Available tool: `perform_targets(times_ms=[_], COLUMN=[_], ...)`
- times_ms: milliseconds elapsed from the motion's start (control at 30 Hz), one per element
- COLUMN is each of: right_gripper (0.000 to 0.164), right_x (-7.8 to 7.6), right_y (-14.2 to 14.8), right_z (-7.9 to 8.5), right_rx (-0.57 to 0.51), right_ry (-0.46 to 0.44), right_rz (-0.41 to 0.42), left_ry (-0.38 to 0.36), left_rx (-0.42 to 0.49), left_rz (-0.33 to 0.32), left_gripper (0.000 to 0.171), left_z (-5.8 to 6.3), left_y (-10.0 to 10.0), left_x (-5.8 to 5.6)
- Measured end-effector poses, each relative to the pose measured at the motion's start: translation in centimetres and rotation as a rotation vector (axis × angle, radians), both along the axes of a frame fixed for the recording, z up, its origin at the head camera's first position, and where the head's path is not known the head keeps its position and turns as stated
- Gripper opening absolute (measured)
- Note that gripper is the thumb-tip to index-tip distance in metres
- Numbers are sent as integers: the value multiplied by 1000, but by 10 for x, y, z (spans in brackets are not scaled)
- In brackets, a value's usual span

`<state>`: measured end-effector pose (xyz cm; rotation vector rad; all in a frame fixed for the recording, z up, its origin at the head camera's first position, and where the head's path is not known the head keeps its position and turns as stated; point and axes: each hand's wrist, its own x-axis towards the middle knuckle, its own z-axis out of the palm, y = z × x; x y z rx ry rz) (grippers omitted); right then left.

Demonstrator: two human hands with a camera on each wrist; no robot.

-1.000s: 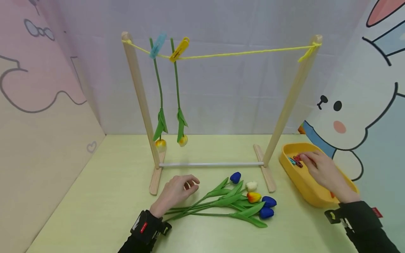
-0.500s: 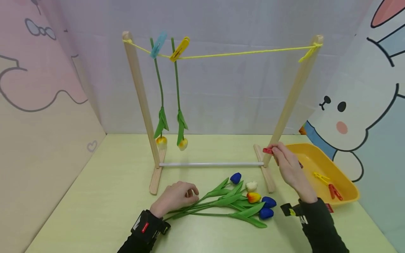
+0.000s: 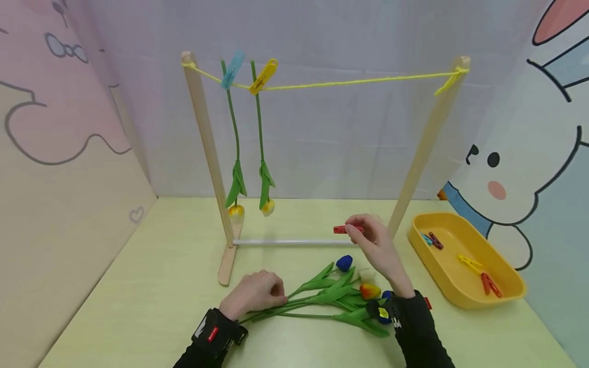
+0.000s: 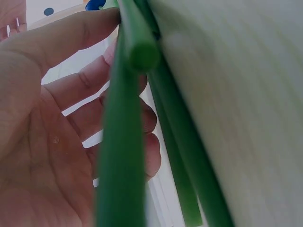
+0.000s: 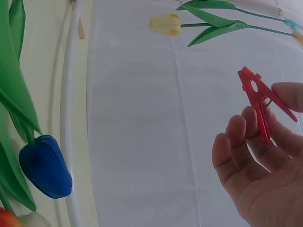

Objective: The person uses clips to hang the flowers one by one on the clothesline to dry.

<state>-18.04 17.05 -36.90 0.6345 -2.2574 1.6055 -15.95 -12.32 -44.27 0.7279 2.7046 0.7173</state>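
My right hand (image 3: 375, 245) pinches a red clothespin (image 3: 347, 229) between thumb and fingers, raised in front of the rack's crossbar. In the right wrist view the red clothespin (image 5: 258, 104) points away from the palm, its handles between thumb and fingers. My left hand (image 3: 257, 292) is low at the stem ends of several tulips (image 3: 317, 297) lying on the table. The left wrist view shows its thumb against a green stem (image 4: 120, 137), with fingertips curled behind. Two yellow tulips (image 3: 236, 179) hang upside down from a yellow string (image 3: 349, 83), held by a blue clothespin (image 3: 233, 70) and a yellow clothespin (image 3: 264, 76).
A wooden rack with a left post (image 3: 207, 143), a right post (image 3: 425, 143) and a white crossbar (image 3: 290, 242) stands behind the tulips. On the right, a yellow tray (image 3: 453, 286) holds several clothespins. Printed cloth walls (image 3: 69, 204) enclose the table.
My right hand has come out of the tray with the red clothespin and moved left over the table. My left hand has lowered onto the tulip stems, its fingers closing in.
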Motion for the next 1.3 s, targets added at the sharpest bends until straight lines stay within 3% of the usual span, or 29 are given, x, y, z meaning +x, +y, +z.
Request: perform_targets(times_ms=[267,367,567,633,767,900,1100,1300], right_gripper=[18,25,40,42,45,44,45,45], right_x=[0,1,5,4,2,1,5,7], right_y=[0,-1,1,3,6,10,15,17], right_z=[-10,-9,-8,-7,-7,-6,0,3], right_rx=[-44,-46,-126,-142,-147,-169,-216,-235], right_ry=[19,53,26,30,37,31,11,-5], right_rz=[46,32,-5,-6,10,15,-1,3], left_ry=[70,106,171,238,442,611,788,889], left_rx=[40,41,21,1,-62,-77,-33,32], left_rz=[22,46,59,50,39,74,164,213], left_gripper=[13,9,7,10,12,10,8,13], left_z=[7,10,13,13,14,16,20,24], left_y=[-7,-10,-13,-13,-11,-9,-10,-9], left_x=[-1,-3,-6,-6,-5,-4,-3,-6])
